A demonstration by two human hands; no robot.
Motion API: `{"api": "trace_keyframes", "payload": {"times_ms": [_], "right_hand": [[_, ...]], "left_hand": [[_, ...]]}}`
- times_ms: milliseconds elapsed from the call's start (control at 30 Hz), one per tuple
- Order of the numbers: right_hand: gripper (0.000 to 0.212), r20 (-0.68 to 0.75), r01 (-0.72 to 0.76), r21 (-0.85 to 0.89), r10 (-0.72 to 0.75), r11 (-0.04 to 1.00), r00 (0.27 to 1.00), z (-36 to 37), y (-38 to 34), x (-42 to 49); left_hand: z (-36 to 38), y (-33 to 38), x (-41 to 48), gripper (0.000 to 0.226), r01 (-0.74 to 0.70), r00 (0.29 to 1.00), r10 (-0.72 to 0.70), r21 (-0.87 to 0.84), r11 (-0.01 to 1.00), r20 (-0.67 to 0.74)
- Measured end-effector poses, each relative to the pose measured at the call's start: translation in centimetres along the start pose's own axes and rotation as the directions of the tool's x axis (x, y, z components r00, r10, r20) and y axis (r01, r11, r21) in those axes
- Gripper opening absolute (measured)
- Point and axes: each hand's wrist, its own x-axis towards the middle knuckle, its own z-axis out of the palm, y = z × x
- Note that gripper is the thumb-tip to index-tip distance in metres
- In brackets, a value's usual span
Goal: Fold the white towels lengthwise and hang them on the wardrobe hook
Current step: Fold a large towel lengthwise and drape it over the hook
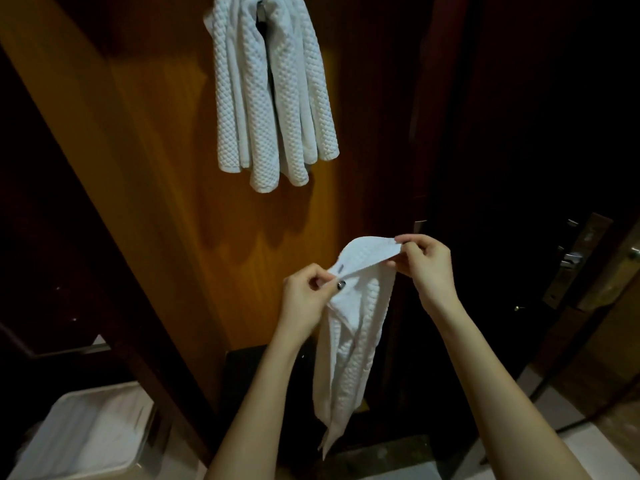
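Observation:
A white waffle-weave towel [349, 344] hangs down between my hands in front of the wooden wardrobe panel [166, 140]. My left hand [306, 294] pinches its upper edge near a small label. My right hand [427, 263] pinches the other end of that top edge, a little higher and to the right. The edge stretches between both hands and the rest drapes in loose folds. Several white towels [273, 95] hang bunched from the top of the panel; the hook itself is hidden behind them.
A white bin [86, 434] with a liner stands on the floor at lower left. A dark door with a metal handle and lock plate [571, 259] is at right. A dark box [242, 379] sits low against the panel.

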Motion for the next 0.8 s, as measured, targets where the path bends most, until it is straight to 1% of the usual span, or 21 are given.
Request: {"api": "trace_keyframes", "payload": {"times_ms": [67,100,167,200,233,300,367,400,433,467,600,700,767,800], "right_hand": [[0.02,0.118,0.022,-0.108,-0.009,0.994,0.993,-0.8,0.7,0.3],[0.015,0.179,0.048,-0.157,-0.019,0.986,0.984,-1.2,0.8,0.4],[0.005,0.293,0.136,-0.283,-0.049,0.949,0.955,-2.1,0.7,0.6],[0.007,0.336,0.192,-0.35,-0.069,0.917,0.939,-2.4,0.4,0.6],[0.01,0.355,0.242,-0.397,-0.095,0.885,0.93,-2.5,0.0,0.7],[0.013,0.329,0.326,-0.469,-0.181,0.821,0.927,-2.7,-0.4,0.8],[0.012,0.306,0.411,-0.584,-0.279,0.7,0.91,-2.6,-0.5,0.8],[0.01,0.312,0.435,-0.624,-0.304,0.649,0.9,-2.6,-0.5,0.9],[0.008,0.322,0.449,-0.64,-0.312,0.624,0.894,-2.7,-0.4,1.0],[0.009,0.335,0.453,-0.639,-0.305,0.621,0.891,-2.8,-0.2,1.2],[0.014,0.413,0.458,-0.591,-0.239,0.664,0.879,-2.7,0.2,1.9],[0.017,0.444,0.417,-0.554,-0.168,0.721,0.88,-2.4,0.1,2.2],[0.015,0.459,0.397,-0.531,-0.139,0.749,0.878,-2.1,0.0,2.1],[0.013,0.467,0.41,-0.527,-0.15,0.744,0.871,-1.9,0.0,1.8]], "left_hand": [[-1.1,0.0,1.8,0.025,-0.003,0.998,0.002,-0.019,1.0,-0.062],[-1.7,0.3,2.8,0.023,-0.006,0.998,0.004,-0.031,0.999,-0.07],[-2.4,0.8,4.4,0.019,-0.015,0.999,0.013,-0.041,0.999,-0.052],[-2.6,1.1,5.0,0.019,-0.028,0.999,0.026,-0.047,0.999,-0.043],[-2.6,1.5,5.6,0.02,-0.044,0.998,0.042,-0.055,0.997,-0.038],[-2.7,1.9,6.4,0.022,-0.077,0.997,0.075,-0.079,0.994,-0.031],[-2.7,2.2,7.0,0.02,-0.108,0.994,0.105,-0.106,0.988,-0.034],[-2.6,2.3,7.3,0.019,-0.125,0.992,0.121,-0.111,0.986,-0.039],[-2.6,2.4,7.5,0.018,-0.136,0.99,0.133,-0.112,0.984,-0.041],[-2.7,2.5,7.6,0.017,-0.142,0.99,0.139,-0.116,0.983,-0.04],[-2.9,2.8,7.7,0.016,-0.12,0.993,0.117,-0.186,0.975,-0.027],[-3.3,2.7,7.4,0.016,-0.087,0.996,0.09,-0.234,0.968,-0.001],[-3.7,2.5,7.2,0.015,-0.081,0.997,0.08,-0.25,0.965,-0.016],[-4.0,2.3,7.1,0.015,-0.077,0.997,0.071,-0.258,0.963,-0.034]]}}
